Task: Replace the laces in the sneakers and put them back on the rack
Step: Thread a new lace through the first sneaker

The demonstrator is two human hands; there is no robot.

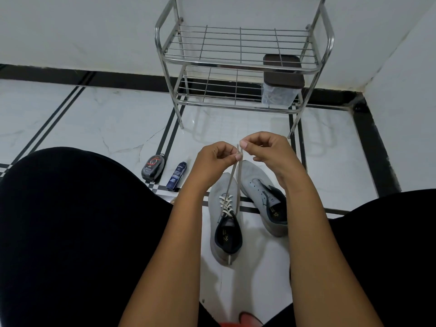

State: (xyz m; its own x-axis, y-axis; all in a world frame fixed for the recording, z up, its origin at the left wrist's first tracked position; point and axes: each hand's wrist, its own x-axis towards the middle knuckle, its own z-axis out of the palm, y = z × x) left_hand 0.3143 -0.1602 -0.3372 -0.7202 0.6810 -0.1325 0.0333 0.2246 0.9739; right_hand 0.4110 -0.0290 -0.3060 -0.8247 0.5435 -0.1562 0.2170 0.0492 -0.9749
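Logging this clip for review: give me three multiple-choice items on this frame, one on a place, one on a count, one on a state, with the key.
1. Where is the brown-lidded container?
A. on the rack's lower shelf
B. on the floor
C. on the top shelf

2. How many sneakers are on the floor?
A. one
B. two
C. three

3. What state is the right sneaker in?
A. fully laced
B. half laced
C. no lace

Key: 1 A, it stands on the rack at the lower grid. 2 B, a pair. 3 C, bare eyelets; the left sneaker carries the lace that both hands pinch.
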